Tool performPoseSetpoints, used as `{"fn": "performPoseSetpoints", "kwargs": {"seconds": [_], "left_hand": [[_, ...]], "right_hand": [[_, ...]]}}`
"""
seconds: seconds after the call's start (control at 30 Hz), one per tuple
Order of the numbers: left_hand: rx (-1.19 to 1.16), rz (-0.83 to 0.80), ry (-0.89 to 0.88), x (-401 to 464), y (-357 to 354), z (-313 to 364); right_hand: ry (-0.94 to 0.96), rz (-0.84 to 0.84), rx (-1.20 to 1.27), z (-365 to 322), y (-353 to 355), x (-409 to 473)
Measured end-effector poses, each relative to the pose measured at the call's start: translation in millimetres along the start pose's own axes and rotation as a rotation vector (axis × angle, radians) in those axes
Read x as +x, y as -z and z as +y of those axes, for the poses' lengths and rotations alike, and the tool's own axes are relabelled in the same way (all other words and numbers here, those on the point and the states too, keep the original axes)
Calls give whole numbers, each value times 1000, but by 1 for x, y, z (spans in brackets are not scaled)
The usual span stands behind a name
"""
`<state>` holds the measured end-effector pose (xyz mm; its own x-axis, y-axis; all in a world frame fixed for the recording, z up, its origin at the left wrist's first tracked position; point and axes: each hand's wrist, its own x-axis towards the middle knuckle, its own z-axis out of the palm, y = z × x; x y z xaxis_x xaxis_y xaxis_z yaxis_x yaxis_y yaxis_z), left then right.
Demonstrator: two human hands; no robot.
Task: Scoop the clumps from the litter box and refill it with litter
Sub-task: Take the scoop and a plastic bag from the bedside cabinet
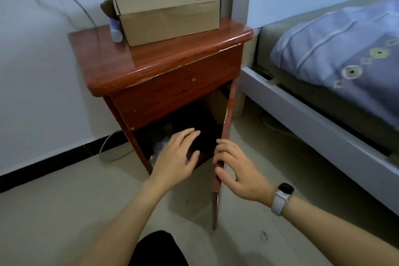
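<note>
A red-brown wooden nightstand [151, 62] stands against the wall with its lower cabinet door [226, 119] swung open towards me, seen edge-on. My right hand [235, 170] grips the door's edge, thumb on one side and fingers on the other; a watch sits on that wrist. My left hand [177, 155] reaches with straight, spread fingers into the dark lower compartment [183, 123] and holds nothing. Inside the compartment I make out dark items and some crumpled clear plastic [159, 144], too dim to identify. No litter box or scoop is in view.
A closed cardboard box [166, 13] and a purple tube [115, 30] lie on the nightstand top. A bed [323, 101] with a blue-grey quilt stands close on the right. A white cable [108, 142] runs along the floor by the black skirting. My dark-clothed knee [159, 248] is at the bottom.
</note>
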<state>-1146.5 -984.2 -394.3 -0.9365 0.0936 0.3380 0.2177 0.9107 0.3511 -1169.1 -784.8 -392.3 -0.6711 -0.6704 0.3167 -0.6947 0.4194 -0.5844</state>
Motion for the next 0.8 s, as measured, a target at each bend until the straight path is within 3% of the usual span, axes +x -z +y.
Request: {"fn": "performPoseSetpoints", "kwargs": {"seconds": [0.23,0.37,0.67,0.8], "left_hand": [[49,-265,-234,62,-30,46],[124,-352,-304,77,-49,65],[63,-304,-346,123,-92,127],[33,-358,-326,140,-102,140]], "right_hand": [[-200,-168,-22,-4,47,-31],[-348,-140,-66,-5,72,-52],[-608,98,-645,34,113,-102],[-762,63,-834,55,112,-98]]}}
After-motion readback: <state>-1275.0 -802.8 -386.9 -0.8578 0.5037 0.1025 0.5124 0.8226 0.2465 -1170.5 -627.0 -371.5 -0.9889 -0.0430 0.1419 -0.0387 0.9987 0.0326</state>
